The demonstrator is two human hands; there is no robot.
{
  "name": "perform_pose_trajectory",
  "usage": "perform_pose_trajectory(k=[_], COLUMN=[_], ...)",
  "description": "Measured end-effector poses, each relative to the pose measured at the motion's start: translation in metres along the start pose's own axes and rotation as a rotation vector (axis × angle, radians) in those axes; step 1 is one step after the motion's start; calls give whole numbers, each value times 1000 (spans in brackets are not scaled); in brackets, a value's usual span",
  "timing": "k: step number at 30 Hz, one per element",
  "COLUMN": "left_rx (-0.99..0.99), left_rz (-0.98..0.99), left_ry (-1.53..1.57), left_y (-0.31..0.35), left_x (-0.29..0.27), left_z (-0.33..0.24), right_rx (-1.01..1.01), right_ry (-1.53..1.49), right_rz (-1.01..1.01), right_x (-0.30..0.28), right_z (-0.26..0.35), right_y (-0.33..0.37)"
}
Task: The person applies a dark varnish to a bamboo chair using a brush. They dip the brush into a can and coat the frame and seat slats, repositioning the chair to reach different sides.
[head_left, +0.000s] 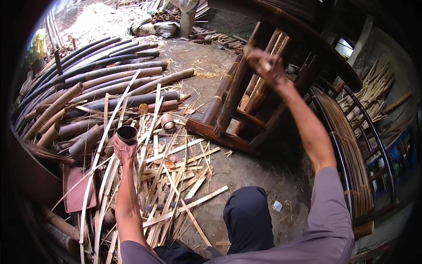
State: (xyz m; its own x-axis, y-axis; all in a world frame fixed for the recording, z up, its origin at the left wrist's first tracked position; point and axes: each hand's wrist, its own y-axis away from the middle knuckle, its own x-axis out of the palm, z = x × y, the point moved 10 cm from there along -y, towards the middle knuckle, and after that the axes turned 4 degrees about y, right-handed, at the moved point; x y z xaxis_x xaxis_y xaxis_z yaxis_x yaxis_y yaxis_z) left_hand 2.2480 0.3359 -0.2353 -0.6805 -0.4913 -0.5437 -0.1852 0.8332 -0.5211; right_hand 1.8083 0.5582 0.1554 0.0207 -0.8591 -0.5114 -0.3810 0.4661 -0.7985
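Head view, and from where I stand the person's left hand point(124, 149) is closed around a dark cup point(127, 133), its round mouth turned upward. That cup is out over the strips point(176, 193), pale lengths of split bamboo heaped every which way on the left side of the floor point(206, 176). The right hand point(270, 68) is up at the chair point(228, 94), a brown bamboo frame tipped at a slant, just ahead and to the right. Its fingers are bent and blurred, with something pale among them; I can't tell whether they grip it, or whether they touch the frame.

Beyond the cup lies a big stack of poles point(105, 72), some dark, some tan, their cut ends facing this way. A short bamboo piece point(167, 121) sits near those ends, with an orange disc point(143, 108) just beside it. Below the poles, a pink dustpan point(78, 189) is partly covered by strips. One dark-trousered knee point(249, 215) shows at the bottom, a white scrap point(277, 206) near it. Over to the right stands a slatted bench point(349, 154), and a loose bundle point(373, 90) of split bamboo lies behind it.
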Motion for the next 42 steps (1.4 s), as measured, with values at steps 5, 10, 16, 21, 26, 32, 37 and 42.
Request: perform_pose_trajectory(k=[5, 10, 16, 21, 26, 32, 37, 42], left_rx=[-23, 77, 70, 19, 21, 14, 114, 115], left_rz=[80, 82, 30, 85, 89, 95, 71, 42], left_ry=[-2, 80, 71, 104, 83, 56, 87, 18], left_y=[-5, 3, 0, 7, 5, 3, 14, -1], left_x=[26, 42, 5, 27, 45, 42, 57, 17], left_z=[44, -6, -38, -47, -16, -7, -23, 1], right_rx=[136, -44, -1, -10, 111, 263, 465, 586], right_ry=[297, 426, 134, 306, 37, -127, 446, 485], right_rz=[-380, -340, -332, -349, -422, -547, -750, -547], right_x=[-66, 35, 57, 43, 5, -172, -357, -230], right_z=[-8, 11, 23, 16, 6, -94, -170, -96], right_y=[-82, -120, -146, -107, -136, 26, 173, 95])
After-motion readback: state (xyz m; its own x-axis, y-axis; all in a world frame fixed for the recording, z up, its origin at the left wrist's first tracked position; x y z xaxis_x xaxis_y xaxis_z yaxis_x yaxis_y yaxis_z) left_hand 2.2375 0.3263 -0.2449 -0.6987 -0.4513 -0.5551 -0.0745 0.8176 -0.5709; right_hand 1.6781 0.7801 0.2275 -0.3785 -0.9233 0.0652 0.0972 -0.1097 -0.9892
